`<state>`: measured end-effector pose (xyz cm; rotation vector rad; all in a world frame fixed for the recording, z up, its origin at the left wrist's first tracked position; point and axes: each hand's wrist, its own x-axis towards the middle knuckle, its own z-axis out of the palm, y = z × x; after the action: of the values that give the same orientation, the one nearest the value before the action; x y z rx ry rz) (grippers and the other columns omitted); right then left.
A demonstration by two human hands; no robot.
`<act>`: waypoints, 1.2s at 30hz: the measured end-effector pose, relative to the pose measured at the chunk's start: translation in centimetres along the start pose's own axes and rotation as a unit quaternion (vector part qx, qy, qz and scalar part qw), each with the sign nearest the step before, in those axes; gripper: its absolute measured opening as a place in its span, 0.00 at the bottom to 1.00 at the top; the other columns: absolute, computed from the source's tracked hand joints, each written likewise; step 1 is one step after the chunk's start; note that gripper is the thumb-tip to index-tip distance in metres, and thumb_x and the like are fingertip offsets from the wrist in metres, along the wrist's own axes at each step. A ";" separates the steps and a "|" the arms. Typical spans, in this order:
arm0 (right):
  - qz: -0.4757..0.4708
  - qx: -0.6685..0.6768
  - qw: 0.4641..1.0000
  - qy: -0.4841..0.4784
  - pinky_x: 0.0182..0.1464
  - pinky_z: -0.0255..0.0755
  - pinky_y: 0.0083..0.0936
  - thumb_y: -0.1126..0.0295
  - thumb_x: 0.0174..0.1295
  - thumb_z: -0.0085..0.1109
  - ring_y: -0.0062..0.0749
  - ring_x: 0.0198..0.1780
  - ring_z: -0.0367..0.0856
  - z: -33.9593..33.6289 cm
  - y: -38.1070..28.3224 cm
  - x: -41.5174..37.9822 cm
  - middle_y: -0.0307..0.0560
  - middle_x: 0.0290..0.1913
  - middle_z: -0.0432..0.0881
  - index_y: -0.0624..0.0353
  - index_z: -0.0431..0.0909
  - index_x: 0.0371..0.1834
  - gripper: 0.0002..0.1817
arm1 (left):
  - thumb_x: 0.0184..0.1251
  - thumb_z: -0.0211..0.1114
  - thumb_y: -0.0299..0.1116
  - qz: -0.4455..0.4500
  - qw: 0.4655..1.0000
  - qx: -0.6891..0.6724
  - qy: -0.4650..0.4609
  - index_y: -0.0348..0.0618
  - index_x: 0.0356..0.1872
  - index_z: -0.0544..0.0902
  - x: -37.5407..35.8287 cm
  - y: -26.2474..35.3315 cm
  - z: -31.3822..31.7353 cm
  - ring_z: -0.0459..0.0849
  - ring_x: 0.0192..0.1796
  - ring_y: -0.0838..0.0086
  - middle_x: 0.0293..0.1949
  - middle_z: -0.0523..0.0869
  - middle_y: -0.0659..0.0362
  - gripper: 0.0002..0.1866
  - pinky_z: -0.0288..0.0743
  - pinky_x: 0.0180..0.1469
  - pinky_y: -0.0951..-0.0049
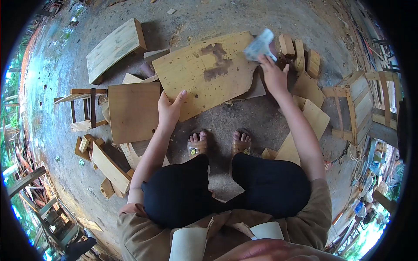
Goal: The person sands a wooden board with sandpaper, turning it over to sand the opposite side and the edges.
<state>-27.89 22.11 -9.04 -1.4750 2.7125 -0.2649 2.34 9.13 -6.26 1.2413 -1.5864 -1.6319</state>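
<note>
A flat wooden board (226, 65) with one curved end lies in front of me, raised off the floor on something mostly hidden beneath it. Dark stains and small spots mark its upper face. My left hand (170, 108) grips the board's near left edge, thumb on top and fingers under the edge. At the far right end, my right hand (273, 74) holds a creased, pale blue-grey sheet (260, 45) against the board's curved edge. The sheet is blurred, with faint markings on it; whether it is cloth or paper I cannot tell.
A brown wooden panel (134, 112) and a wooden box-like piece (115, 48) lie to the left. Small wood blocks (299, 52) and flat boards (311, 124) are on the right, near a wooden frame (355, 106). My sandalled feet (198, 143) are on the concrete floor.
</note>
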 end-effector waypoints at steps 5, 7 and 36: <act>-0.117 -0.009 0.993 -0.012 0.62 0.37 0.61 0.67 0.63 0.39 0.27 0.63 0.62 -1.0 -2.2 -0.4 0.40 0.56 0.71 0.35 0.66 0.58 0.19 | 0.59 0.62 0.35 -0.002 1.000 -0.011 -0.008 0.33 0.44 0.72 0.2 -0.2 -0.2 0.78 0.39 0.79 0.38 0.81 0.57 0.18 0.72 0.42 0.78; -0.188 0.052 0.980 -0.026 0.63 0.36 0.61 0.69 0.62 0.41 0.27 0.62 0.63 -0.7 -4.5 -1.6 0.41 0.56 0.71 0.35 0.66 0.58 0.21 | 0.58 0.63 0.35 -0.012 1.000 -0.016 -0.013 0.32 0.45 0.71 0.3 -0.5 -0.3 0.79 0.40 0.77 0.39 0.80 0.55 0.19 0.72 0.43 0.77; -0.097 -0.010 0.995 -0.028 0.62 0.30 0.64 0.65 0.67 0.32 0.31 0.61 0.65 -0.1 -4.0 -1.5 0.36 0.61 0.67 0.36 0.64 0.59 0.19 | 0.58 0.63 0.35 -0.044 0.998 -0.005 -0.052 0.34 0.45 0.72 -0.4 -2.5 -1.1 0.78 0.39 0.79 0.39 0.80 0.58 0.18 0.71 0.42 0.78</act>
<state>-23.78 21.27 -8.32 -1.7266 2.5390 -0.2003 4.04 9.37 -8.38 1.2540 -1.6041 -1.7842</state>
